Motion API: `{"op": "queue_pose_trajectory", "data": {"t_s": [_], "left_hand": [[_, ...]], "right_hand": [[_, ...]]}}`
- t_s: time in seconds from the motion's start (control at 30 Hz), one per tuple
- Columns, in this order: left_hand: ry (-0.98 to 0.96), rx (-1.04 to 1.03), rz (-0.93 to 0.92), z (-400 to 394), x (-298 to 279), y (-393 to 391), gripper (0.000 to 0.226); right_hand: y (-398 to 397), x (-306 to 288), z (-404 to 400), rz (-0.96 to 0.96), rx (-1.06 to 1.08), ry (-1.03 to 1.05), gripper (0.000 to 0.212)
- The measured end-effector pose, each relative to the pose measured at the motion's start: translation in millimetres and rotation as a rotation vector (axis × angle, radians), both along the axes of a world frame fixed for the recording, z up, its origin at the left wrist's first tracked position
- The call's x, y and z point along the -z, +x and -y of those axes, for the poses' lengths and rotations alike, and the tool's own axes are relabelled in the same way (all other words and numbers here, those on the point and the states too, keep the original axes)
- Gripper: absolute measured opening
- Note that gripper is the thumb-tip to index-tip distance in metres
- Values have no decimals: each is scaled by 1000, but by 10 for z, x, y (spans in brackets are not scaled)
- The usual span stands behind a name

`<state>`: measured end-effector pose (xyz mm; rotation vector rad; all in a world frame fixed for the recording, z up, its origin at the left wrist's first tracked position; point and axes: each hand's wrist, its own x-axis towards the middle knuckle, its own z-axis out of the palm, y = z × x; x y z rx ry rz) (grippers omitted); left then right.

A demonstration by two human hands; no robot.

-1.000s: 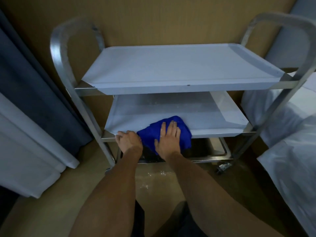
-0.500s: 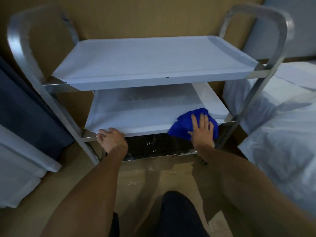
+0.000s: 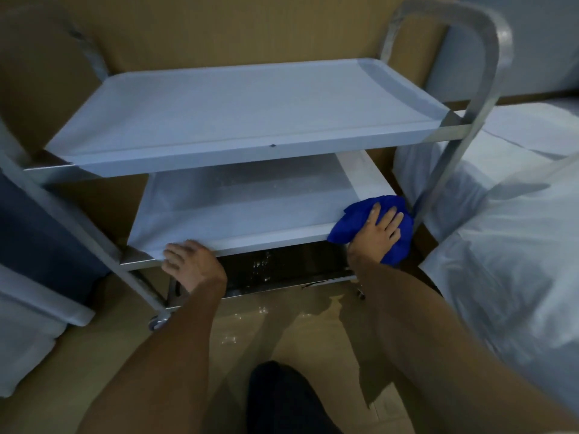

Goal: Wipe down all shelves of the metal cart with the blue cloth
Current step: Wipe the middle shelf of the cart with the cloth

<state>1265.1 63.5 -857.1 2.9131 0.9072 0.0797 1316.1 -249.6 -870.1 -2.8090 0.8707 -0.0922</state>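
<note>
behind everything you face a tan, wood-toned wall, dim under low light. the floor below you is glossy tan tile with pale glints of reflection. at your left edge hangs a dark blue curtain, with white bedding beneath it. at your right lies a bed under white sheets, and a pale wall rises in the upper right corner.
</note>
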Motion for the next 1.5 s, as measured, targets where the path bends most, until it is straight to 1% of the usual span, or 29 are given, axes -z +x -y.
{"op": "queue_pose_trajectory", "data": {"t_s": [0.03, 0.1, 0.17, 0.2, 0.27, 0.37, 0.43, 0.47, 0.57, 0.6, 0.63, 0.67, 0.7, 0.77, 0.83, 0.9, 0.97, 1.03, 1.1, 1.23, 1.3, 1.37, 1.43, 1.5], "left_hand": [[0, 55, 23, 174, -9, -10, 60], [17, 216, 93, 520, 15, -37, 44], [52, 420, 203, 777, 2, -39, 31], [53, 490, 263, 868, -31, -19, 26], [-6, 509, 311, 959, -114, -2, 21], [-97, 417, 296, 851, -193, -88, 19], [-118, 306, 334, 619, -184, -168, 23], [-129, 200, 377, 461, -180, -203, 29], [-224, -278, 491, -165, -220, -281, 53], [-278, -398, 511, -392, -253, -297, 62], [-316, -460, 517, -616, -271, -287, 68], [-345, -460, 521, -802, -292, -264, 70], [-377, -417, 530, -946, -308, -227, 71], [-447, -329, 581, -1116, -331, -142, 67], [-489, -390, 698, -1189, -375, -62, 53], [-463, -475, 735, -1251, -386, -24, 48], [-378, -441, 683, -1328, -350, -31, 49], [-336, -371, 638, -1401, -341, -82, 48], [-339, -314, 612, -1460, -390, -156, 43], [-401, -258, 571, -1568, -549, -263, 33], [-431, -243, 568, -1662, -594, -270, 26], [-439, -200, 544, -1742, -592, -305, 22], [-434, -138, 516, -1783, -634, -339, 25], [-474, -90, 566, -1778, -744, -326, 34]], "right_hand": [[-1, -1, 8, -3, -10, 10, 124], [11, -37, 25, -27, -44, 13, 126], [30, -96, 142, -74, -123, -3, 123], [18, -129, 243, -99, -179, -25, 121], [-67, -194, 448, -132, -283, -76, 117], [-156, -226, 471, -125, -316, -123, 115], [-132, -226, 312, -116, -250, -112, 114], [-126, -221, 236, -106, -211, -106, 114], [-103, -175, 137, -87, -188, -130, 114], [-99, -151, 146, -88, -193, -156, 114], [-91, -127, 158, -84, -187, -183, 115], [-79, -96, 164, -78, -174, -204, 116], [-68, -67, 157, -72, -160, -209, 117], [-54, -6, 111, -47, -140, -204, 117], [-71, 25, 44, -24, -118, -214, 118], [-99, 60, -71, -27, -111, -221, 119], [-133, 115, -279, -8, -133, -225, 116], [-169, 158, -615, 25, -172, -217, 112], [-230, 140, -1082, 50, -222, -193, 104], [-418, 25, -2245, 38, -388, -165, 85], [-475, -14, -2849, 23, -510, -144, 85], [-564, -42, -3335, 26, -661, -97, 95], [-669, -62, -3600, 14, -790, -56, 98], [-680, -68, -3589, -3, -868, -65, 89]]}}
